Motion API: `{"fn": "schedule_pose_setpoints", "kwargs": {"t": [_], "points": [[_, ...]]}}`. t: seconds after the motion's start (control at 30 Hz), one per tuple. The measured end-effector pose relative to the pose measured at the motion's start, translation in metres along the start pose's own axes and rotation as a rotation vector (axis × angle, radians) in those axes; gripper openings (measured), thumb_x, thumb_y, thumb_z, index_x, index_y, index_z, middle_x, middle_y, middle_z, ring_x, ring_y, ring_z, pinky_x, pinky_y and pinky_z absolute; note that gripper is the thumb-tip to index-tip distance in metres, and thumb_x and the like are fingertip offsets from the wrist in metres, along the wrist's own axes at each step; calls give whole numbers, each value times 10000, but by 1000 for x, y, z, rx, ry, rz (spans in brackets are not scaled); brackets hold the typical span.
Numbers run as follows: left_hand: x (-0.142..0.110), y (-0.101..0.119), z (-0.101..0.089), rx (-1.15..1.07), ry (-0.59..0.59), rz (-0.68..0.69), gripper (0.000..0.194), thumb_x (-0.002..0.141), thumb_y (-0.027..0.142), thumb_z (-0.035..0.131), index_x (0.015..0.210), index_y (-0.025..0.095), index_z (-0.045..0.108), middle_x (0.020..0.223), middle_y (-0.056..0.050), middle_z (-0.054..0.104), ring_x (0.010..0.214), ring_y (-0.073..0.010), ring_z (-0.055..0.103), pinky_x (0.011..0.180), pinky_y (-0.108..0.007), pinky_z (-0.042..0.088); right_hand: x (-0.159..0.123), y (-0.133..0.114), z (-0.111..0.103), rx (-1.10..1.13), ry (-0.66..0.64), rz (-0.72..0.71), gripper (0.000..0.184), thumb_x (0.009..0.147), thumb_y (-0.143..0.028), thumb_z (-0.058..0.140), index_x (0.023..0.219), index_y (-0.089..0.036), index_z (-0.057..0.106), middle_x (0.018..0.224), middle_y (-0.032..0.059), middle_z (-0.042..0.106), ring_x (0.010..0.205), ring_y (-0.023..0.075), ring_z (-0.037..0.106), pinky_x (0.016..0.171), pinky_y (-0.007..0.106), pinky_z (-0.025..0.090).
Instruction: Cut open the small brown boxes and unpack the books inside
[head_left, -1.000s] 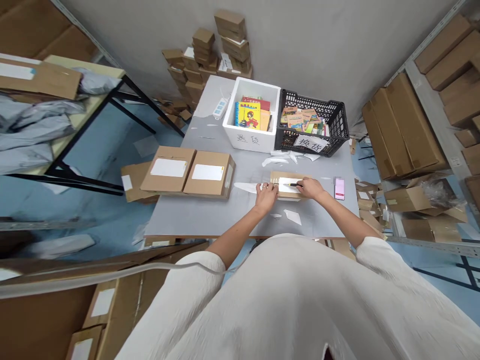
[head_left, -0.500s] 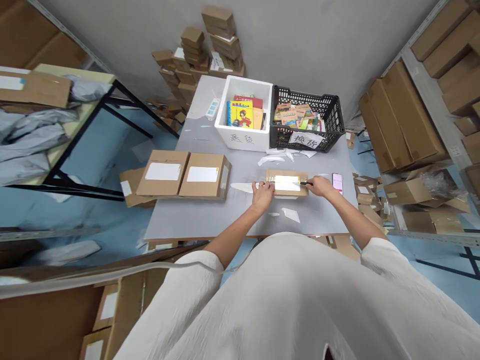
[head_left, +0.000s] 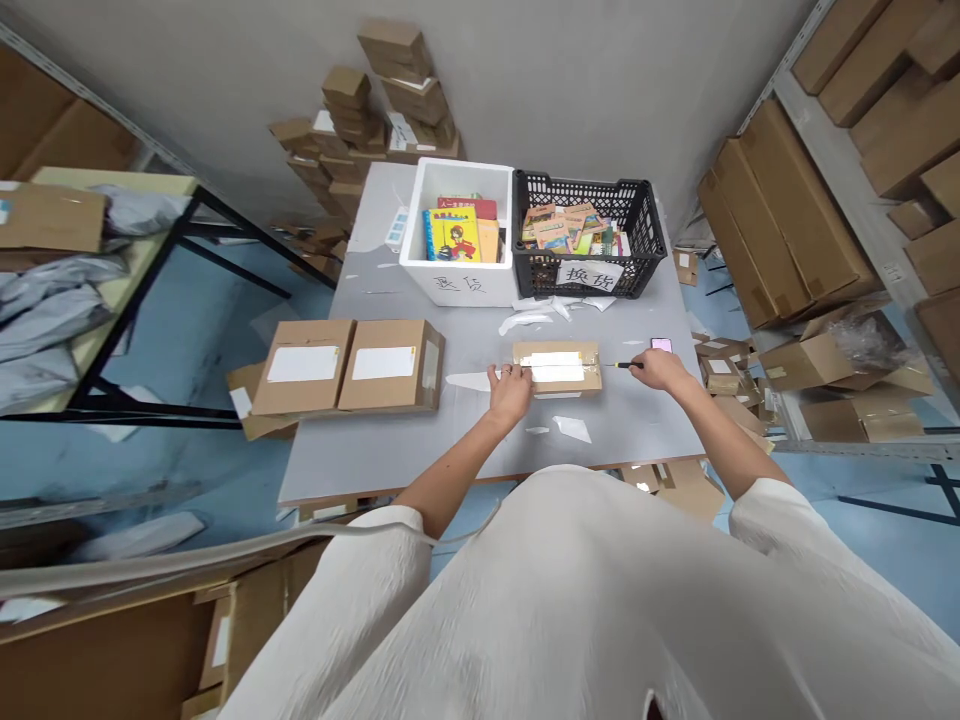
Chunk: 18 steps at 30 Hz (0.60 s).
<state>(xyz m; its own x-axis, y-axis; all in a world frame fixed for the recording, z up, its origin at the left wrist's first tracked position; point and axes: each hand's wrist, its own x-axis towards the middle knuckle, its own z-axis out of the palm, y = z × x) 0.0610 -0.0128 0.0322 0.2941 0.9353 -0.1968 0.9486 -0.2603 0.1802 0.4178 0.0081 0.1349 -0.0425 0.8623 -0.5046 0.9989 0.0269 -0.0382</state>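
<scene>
A small cardboard box (head_left: 595,379) with a white label lies on the grey table in front of me. A slit or seam line runs lengthwise across its label. My left hand (head_left: 511,392) grips the box's left end, fingers bent over its edge. Just off the right end, my right hand (head_left: 658,371) is closed around a box cutter (head_left: 627,365), its thin blade pointing left toward the box. A phone (head_left: 661,344) lies behind my right hand, partly covered by it.
Two labelled cartons (head_left: 385,363) stand at the table's left. Behind are a white foam bin (head_left: 463,285) of books and a black crate (head_left: 630,240) of booklets. Paper scraps (head_left: 572,429) lie near the front edge. Shelving (head_left: 832,120) with boxes flanks the right.
My right hand has drawn the box cutter rightward, off the label and past the box's right end. My left hand stays on the box. The camera view has shifted slightly.
</scene>
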Motion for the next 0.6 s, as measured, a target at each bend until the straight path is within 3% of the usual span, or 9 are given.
{"fn": "schedule_pose_setpoints", "kwargs": {"t": [0.1,0.27,0.5,0.6], "points": [[7,10,-1,11,-12,41,391,1025,151,529,1342,195,753,1439,-211,690,1378,-394,608,1276,-612,356,-3,11,0,49,5,28,411,1090,-429,559,1267,-266,892,1215,132,855,1111,307,758,821,333,501],[27,40,0,-50,-53,173,370,1064,302,612,1422,281,703,1521,-147,662,1394,-364,603,1179,-522,474,-3,19,7,146,34,7,440,1114,-447,533,1347,-280,866,1225,101,862,1108,289,758,786,310,475],[57,58,5,-39,-170,211,456,1010,424,739,1425,247,679,1490,-164,670,1415,-377,610,1230,-504,437,3,21,25,236,17,-24,425,1132,-450,534,1349,-287,861,1243,73,864,1088,262,763,782,281,468],[63,56,7,-52,-204,197,480,996,436,759,1434,260,670,1512,-152,666,1426,-378,618,1325,-546,325,5,25,33,283,8,-38,412,1129,-436,542,1329,-278,866,1247,70,864,1089,264,765,797,280,478]]}}
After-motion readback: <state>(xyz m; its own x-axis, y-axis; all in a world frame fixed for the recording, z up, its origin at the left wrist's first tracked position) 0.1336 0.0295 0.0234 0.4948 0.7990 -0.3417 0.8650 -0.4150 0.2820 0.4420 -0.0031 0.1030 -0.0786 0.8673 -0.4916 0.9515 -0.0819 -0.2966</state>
